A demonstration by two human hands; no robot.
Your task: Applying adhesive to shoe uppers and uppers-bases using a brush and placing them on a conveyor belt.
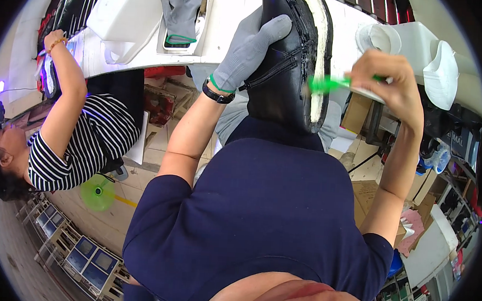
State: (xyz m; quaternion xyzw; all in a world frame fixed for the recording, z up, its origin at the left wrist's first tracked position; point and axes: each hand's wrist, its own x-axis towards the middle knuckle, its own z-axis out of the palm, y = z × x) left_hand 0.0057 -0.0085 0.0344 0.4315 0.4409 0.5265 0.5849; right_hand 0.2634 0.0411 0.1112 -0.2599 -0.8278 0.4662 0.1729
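Observation:
My left hand, in a grey knit glove with a green cuff, grips a black boot by its upper, the thumb lying across it. The boot has a zipper on its side and is held with its pale, cream-coloured sole face turned to the right. A dark, glossy band runs along the edge beside the sole. Bare and closed, my right hand pinches a small green brush. The blurred brush head is at the boot's sole edge; whether it touches cannot be made out.
A white table spans the front. On it are a grey glove over a white tray, a white container at left and another white container at right. A co-worker in a striped top works at left, near a green fan.

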